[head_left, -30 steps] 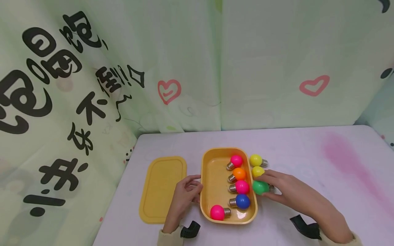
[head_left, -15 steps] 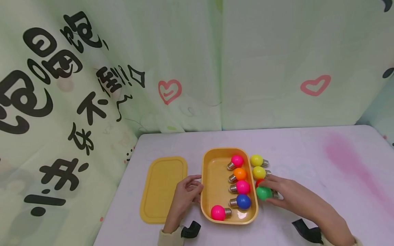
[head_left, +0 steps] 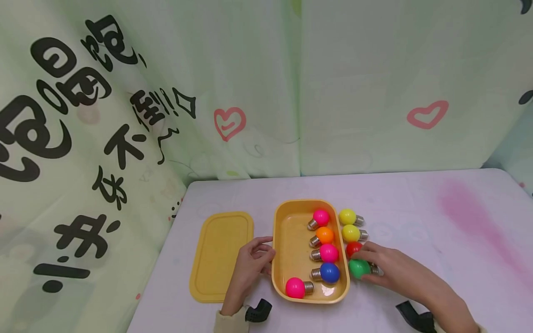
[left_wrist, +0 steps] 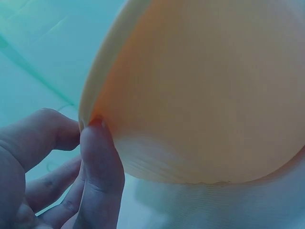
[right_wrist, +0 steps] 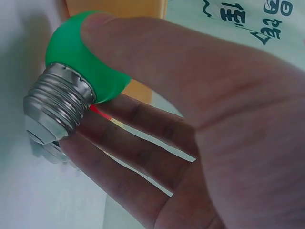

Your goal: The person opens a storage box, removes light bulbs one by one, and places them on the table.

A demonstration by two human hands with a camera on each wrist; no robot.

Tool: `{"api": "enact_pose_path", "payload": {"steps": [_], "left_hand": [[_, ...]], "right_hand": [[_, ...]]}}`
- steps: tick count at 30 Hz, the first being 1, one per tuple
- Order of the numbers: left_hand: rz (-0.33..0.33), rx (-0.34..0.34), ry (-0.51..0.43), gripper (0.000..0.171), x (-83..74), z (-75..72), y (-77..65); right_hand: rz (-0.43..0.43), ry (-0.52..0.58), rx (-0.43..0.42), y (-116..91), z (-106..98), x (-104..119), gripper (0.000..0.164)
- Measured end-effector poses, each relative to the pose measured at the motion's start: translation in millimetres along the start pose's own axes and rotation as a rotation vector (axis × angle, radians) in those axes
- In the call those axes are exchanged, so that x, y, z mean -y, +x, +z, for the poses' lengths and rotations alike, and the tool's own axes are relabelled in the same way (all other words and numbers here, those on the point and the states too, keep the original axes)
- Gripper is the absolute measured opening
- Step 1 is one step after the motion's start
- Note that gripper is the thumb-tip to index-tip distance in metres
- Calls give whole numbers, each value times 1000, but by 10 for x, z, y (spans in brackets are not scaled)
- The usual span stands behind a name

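Observation:
My left hand (head_left: 251, 260) pinches the left edge of a yellow plastic box (head_left: 288, 208); the left wrist view shows the thumb (left_wrist: 101, 167) against the box wall (left_wrist: 200, 95). Between thumb and fingers, my right hand (head_left: 393, 263) holds a green light bulb (head_left: 359, 268) on the table, just right of the box. In the right wrist view the green bulb's (right_wrist: 66, 43) metal screw base points away from the box. A red bulb (head_left: 353, 248) lies right behind the green one, partly hidden by the fingers. Two yellow bulbs (head_left: 351, 233) lie farther back in the same row.
Inside the box are several bulbs, among them an orange one (head_left: 325, 235), a blue one (head_left: 330, 273) and a pink one (head_left: 295, 287) near the front. A flat yellow lid (head_left: 220, 254) lies left of the box. A printed curtain (head_left: 354, 92) hangs behind the table (head_left: 416, 208).
My right hand has shifted slightly right and toward me with the green bulb, and the red bulb has come into view behind it. The left hand stays at the box.

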State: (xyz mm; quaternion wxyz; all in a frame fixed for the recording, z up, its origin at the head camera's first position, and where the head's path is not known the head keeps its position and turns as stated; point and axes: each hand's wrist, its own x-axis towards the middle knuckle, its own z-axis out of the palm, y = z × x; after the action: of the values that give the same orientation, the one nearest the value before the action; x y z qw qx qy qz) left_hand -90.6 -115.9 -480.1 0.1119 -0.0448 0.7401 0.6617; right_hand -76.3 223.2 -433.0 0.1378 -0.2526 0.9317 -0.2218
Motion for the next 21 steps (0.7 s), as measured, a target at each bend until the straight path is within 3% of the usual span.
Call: {"api": "enact_pose_path", "payload": {"steps": [13, 21], "left_hand": [[3, 10, -20, 40, 7, 4, 1], [2, 9, -12, 39, 10, -3, 6]], "right_hand": [[19, -14, 12, 4, 58, -55, 38], [14, -90, -39, 15, 81, -67, 39]]}}
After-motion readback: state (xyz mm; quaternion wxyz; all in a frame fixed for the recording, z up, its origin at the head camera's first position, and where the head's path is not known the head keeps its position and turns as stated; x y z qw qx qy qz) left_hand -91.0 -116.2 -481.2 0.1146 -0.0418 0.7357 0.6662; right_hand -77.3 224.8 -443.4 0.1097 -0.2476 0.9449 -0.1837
